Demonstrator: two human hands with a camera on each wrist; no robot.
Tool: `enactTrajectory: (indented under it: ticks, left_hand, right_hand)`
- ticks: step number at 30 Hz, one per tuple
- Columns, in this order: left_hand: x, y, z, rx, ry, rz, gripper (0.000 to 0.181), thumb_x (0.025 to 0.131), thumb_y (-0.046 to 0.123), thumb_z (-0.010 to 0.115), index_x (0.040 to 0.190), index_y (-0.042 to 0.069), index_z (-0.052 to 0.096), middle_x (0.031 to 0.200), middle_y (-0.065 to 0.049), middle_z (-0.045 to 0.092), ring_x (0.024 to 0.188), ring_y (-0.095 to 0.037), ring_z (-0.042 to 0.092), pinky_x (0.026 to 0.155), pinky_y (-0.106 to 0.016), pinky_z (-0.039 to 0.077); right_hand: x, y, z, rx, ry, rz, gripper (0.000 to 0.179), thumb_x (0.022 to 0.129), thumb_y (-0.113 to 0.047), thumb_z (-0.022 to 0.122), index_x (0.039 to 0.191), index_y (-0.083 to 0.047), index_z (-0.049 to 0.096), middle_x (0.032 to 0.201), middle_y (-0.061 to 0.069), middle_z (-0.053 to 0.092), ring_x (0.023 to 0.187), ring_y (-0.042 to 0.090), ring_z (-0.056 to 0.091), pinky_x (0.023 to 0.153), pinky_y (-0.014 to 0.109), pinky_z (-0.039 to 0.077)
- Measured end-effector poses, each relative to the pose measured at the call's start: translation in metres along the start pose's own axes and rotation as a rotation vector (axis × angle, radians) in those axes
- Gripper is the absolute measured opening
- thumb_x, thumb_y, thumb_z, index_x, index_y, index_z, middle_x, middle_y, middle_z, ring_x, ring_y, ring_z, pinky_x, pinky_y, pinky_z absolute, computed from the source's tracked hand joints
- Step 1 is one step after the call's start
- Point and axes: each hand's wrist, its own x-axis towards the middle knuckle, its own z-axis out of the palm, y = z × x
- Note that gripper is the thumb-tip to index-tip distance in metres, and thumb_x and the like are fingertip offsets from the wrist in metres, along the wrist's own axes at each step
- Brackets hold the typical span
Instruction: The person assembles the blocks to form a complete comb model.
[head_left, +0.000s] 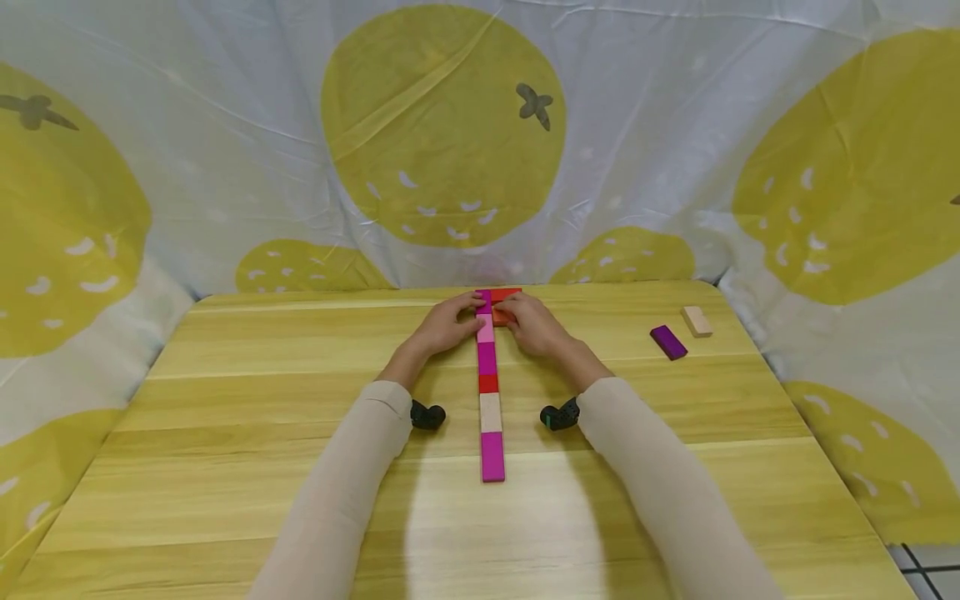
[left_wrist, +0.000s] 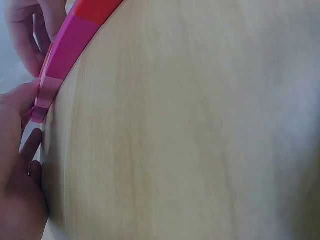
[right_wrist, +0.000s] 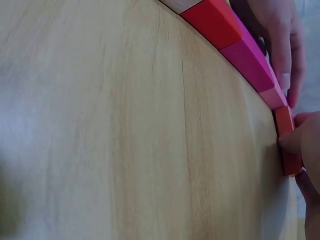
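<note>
A straight row of flat blocks runs toward the table's far edge: from near to far a magenta block (head_left: pixel 492 460), a natural-wood block (head_left: pixel 490 412), a red block (head_left: pixel 488 383), a second magenta block (head_left: pixel 487 358), a pink block (head_left: pixel 485 331) and a purple-magenta block (head_left: pixel 484 307). My left hand (head_left: pixel 446 323) touches the row's far end from the left, fingertips at the purple-magenta block and thumb beside the pink one. Opposite it, my right hand (head_left: pixel 536 325) pinches an orange-red block (right_wrist: pixel 284 120) lying crosswise against the row. Behind that is another red block (head_left: pixel 507 293), partly covered.
On the right of the wooden table (head_left: pixel 247 467) lie a loose purple block (head_left: pixel 667 342) and a loose natural-wood block (head_left: pixel 697 321). A white cloth with yellow fruit prints (head_left: pixel 622 150) hangs right behind the far edge. Black wrist cameras protrude below both sleeves.
</note>
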Motion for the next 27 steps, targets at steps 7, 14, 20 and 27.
enactTrajectory:
  ticks: [7,14,20,27]
  left_hand:
    - [0.002,-0.002,0.000,0.004,0.005,0.005,0.045,0.104,0.022,0.065,0.145,0.005,0.060,0.160,-0.013,0.043,0.149,-0.031,0.035,0.121,-0.042,0.026]
    - [0.001,-0.002,-0.002,-0.007,0.006,-0.004,0.045,0.104,0.022,0.065,0.145,0.005,0.059,0.160,-0.014,0.042,0.149,-0.031,0.035,0.121,-0.042,0.025]
    - [-0.001,-0.001,-0.002,-0.011,-0.005,-0.012,0.046,0.104,0.021,0.065,0.147,0.006,0.058,0.161,-0.015,0.040,0.149,-0.033,0.034,0.121,-0.044,0.024]
    - [0.001,-0.003,0.000,-0.008,-0.007,-0.005,0.046,0.103,0.021,0.065,0.147,0.006,0.058,0.161,-0.013,0.041,0.149,-0.032,0.034,0.121,-0.044,0.024]
  right_hand:
    - [0.002,0.000,0.001,0.001,0.005,0.009,0.034,0.098,0.004,0.061,0.132,0.004,0.067,0.129,0.020,0.064,0.124,0.036,0.057,0.111,0.045,0.041]
    - [0.004,0.000,0.001,0.013,0.010,-0.004,0.033,0.098,-0.001,0.064,0.131,0.003,0.068,0.126,0.019,0.066,0.120,0.035,0.059,0.108,0.044,0.044]
    - [0.003,0.001,0.000,0.013,0.018,-0.008,0.033,0.097,-0.003,0.067,0.129,0.003,0.069,0.124,0.018,0.067,0.118,0.034,0.061,0.107,0.044,0.045]
    - [-0.001,0.002,-0.009,0.051,-0.006,0.065,0.038,0.098,-0.010,0.069,0.135,-0.003,0.067,0.134,0.015,0.063,0.128,0.033,0.056,0.110,0.043,0.042]
